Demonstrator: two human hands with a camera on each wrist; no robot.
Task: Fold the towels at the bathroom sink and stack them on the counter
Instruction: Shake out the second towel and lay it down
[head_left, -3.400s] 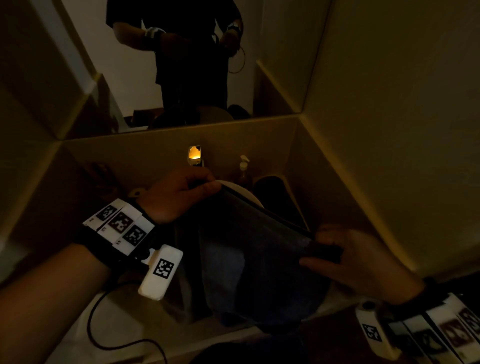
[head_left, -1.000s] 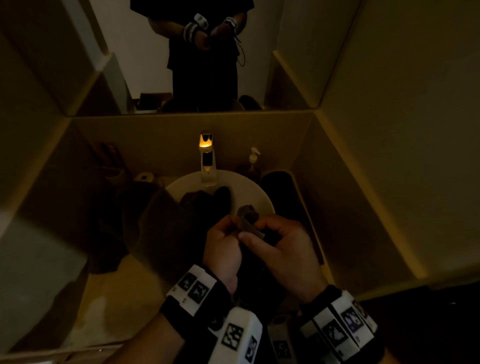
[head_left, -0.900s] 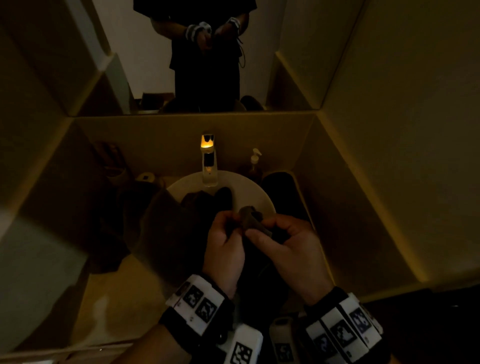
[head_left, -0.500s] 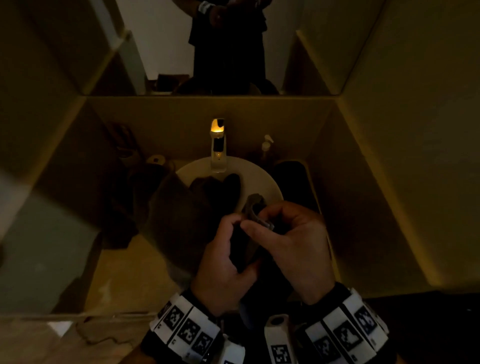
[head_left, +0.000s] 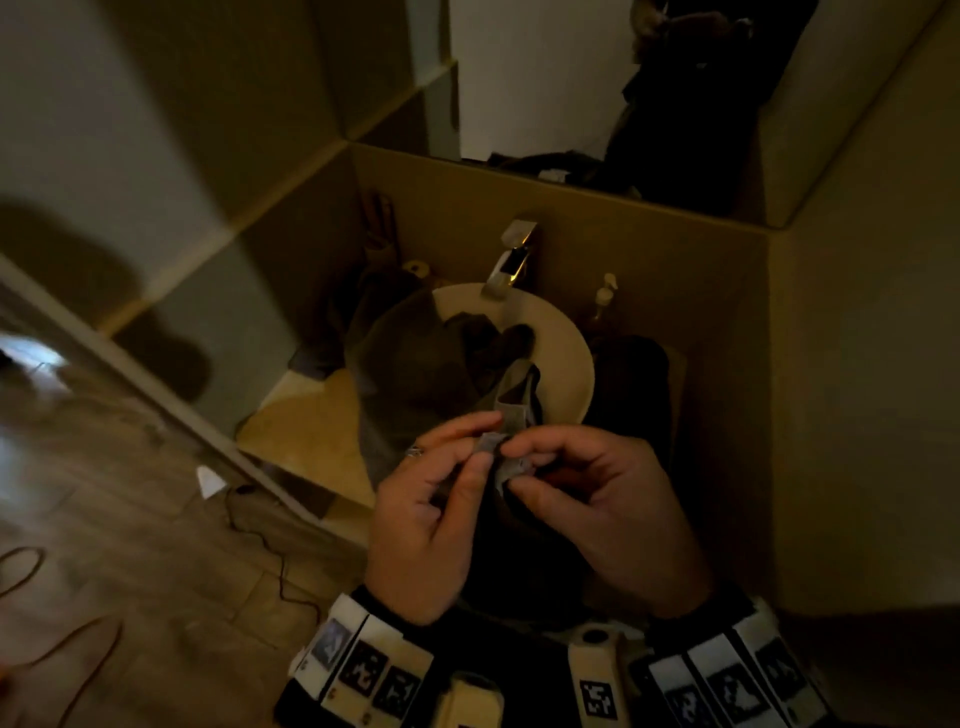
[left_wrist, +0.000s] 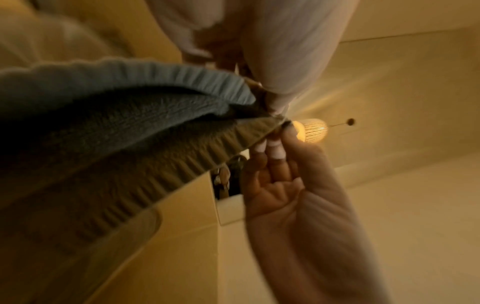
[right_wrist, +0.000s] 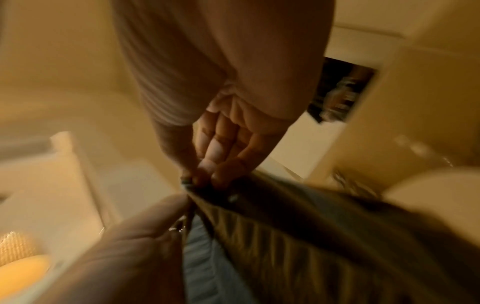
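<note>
Both hands, left hand (head_left: 423, 519) and right hand (head_left: 613, 512), pinch seemingly matched towel (head_left: 501, 452) corners.

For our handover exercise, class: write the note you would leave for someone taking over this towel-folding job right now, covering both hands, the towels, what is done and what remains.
Left hand: pinches a corner of the grey towel.
Right hand: pinches the same towel's corner, right beside the left.
The towel hangs doubled below both hands, in front of the sink.
More dark towels lie heaped across the basin, unfolded.
A dark shape sits on the counter right of the sink; too dim to identify.
Done: corners brought together.
Left: finish this fold, stack it, fold the heap.
</note>
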